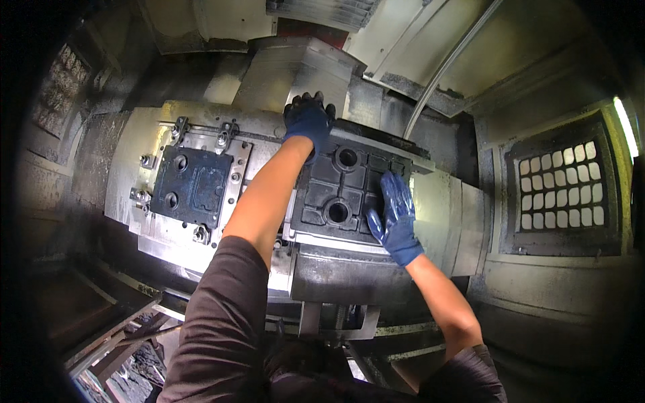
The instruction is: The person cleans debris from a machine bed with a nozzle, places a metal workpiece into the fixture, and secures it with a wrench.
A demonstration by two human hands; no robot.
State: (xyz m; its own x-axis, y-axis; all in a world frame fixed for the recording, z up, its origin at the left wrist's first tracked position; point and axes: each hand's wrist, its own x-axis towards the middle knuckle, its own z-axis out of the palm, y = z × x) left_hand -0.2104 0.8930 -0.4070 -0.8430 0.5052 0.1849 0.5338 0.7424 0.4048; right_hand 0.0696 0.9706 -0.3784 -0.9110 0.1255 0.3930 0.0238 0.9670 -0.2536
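Observation:
A dark rectangular cast metal plate (349, 183) with ribs and two round bosses with holes lies flat on the machine bed. My left hand (309, 119), in a dark blue glove with blackish fingertips, reaches to the plate's far left corner. Its fingers point away from me and are slightly apart; what lies beneath them is hidden. My right hand (397, 213), in a shiny blue glove, rests along the plate's right edge. Its fingers stretch forward and the thumb stands apart, over the plate's near right part.
To the left, a second dark plate (191, 186) sits on a bright metal fixture (243, 158) with several bolts and clamps around it. A metal pipe (451, 64) slants down behind the bed. A perforated window panel (561, 186) is on the right wall.

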